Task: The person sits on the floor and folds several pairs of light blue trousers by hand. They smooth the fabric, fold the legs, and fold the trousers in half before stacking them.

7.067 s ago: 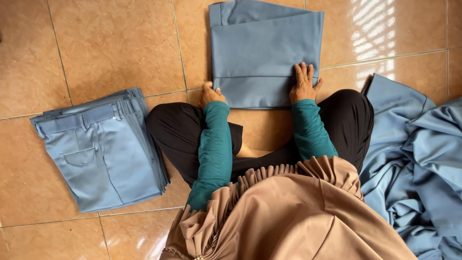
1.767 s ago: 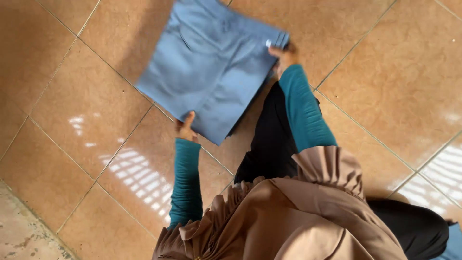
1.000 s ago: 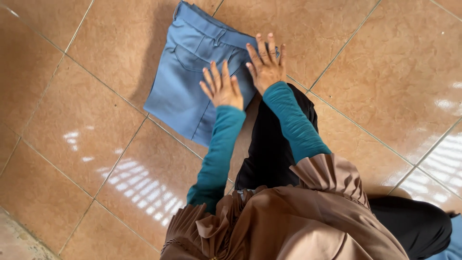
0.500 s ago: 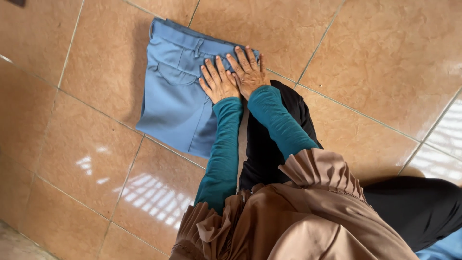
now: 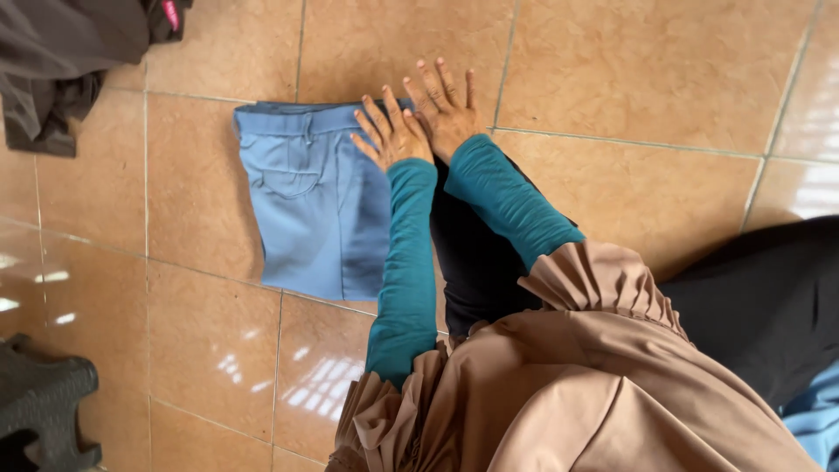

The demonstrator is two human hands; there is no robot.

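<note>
1. Head view: we see the folded light-blue trousers lying flat on the tan tiled floor, at about ten o'clock from our knees, waistband toward twelve o'clock.
2. Our left hand rests palm-down on the trousers' upper right corner, fingers spread wide and gripping nothing; it seems placed there to press the fold flat.
3. Our right hand lies just beside it at one o'clock, also flat and splayed. Its fingers reach past the waistband edge onto bare tile, holding nothing.
4. A dark garment is heaped at ten o'clock in the far corner, well apart.
5. A black plastic stool sits at eight o'clock, away from the trousers.
</note>
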